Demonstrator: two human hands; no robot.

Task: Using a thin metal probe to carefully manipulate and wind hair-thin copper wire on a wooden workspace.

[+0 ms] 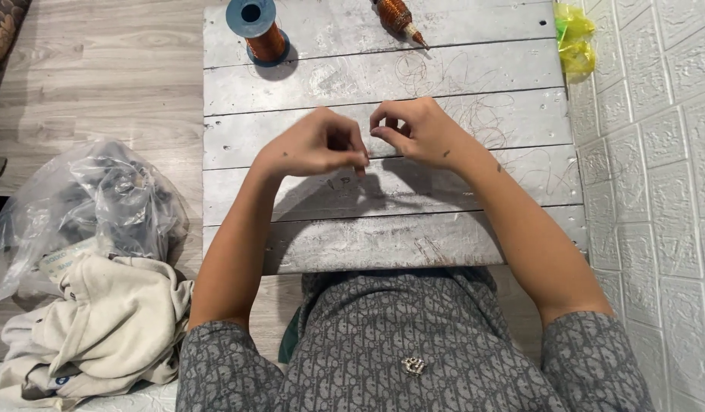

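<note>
Both hands, left hand (314, 145) and right hand (415, 130), are pinched together over the grey plank board (383, 252), fingertips nearly touching, probably so thin copper wire (474, 114) gets twisted; what's actually clamped can't be made out.

Home craft corner: plank table (474, 65), wire spool (258, 29), floor-strewn clothes (101, 320).

Both bare forearms reached forward from short grey patterned sleeves and angled inward until the hands nearly met at the centre. The left hand (316, 145) was curled, knuckles up, with thumb and forefinger pinched together at its inner edge. The right hand (417, 131) mirrored it, fingers bent under and tips pressed close. The two sets of fingertips sat just beside each other, wrists slightly cocked.
</note>
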